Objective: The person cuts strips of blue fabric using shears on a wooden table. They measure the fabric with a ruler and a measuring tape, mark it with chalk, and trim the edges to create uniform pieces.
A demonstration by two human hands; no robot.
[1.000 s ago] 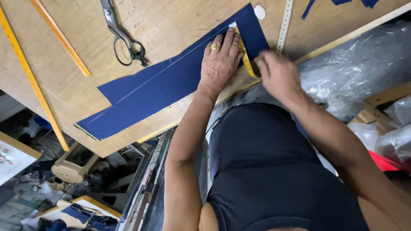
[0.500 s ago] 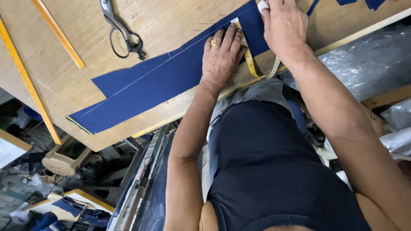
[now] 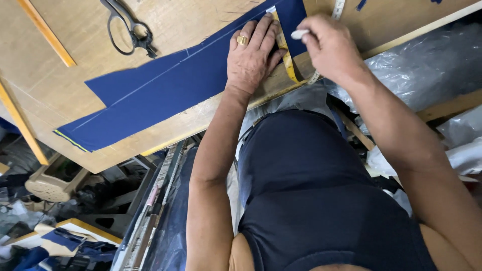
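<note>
Left hand [image 3: 251, 52] flat on blue cloth [image 3: 165, 90] (right hand [image 3: 329, 45] pinching chalk [image 3: 299, 34])

Matt cloth on worn, bare wood

The blue fabric strip [image 3: 165, 90] looked like smooth, matt woven cloth with a thin pale chalk line along it; the worktop [image 3: 196, 25] was unvarnished plywood, scuffed and dull. The scissors [image 3: 125, 30] were dark metal with a faint sheen, the yellow tape measure [image 3: 286, 55] a flexible coated strip, and the sheeting [image 3: 416, 70] beside the worktop was glossy, crinkled clear plastic.
</note>
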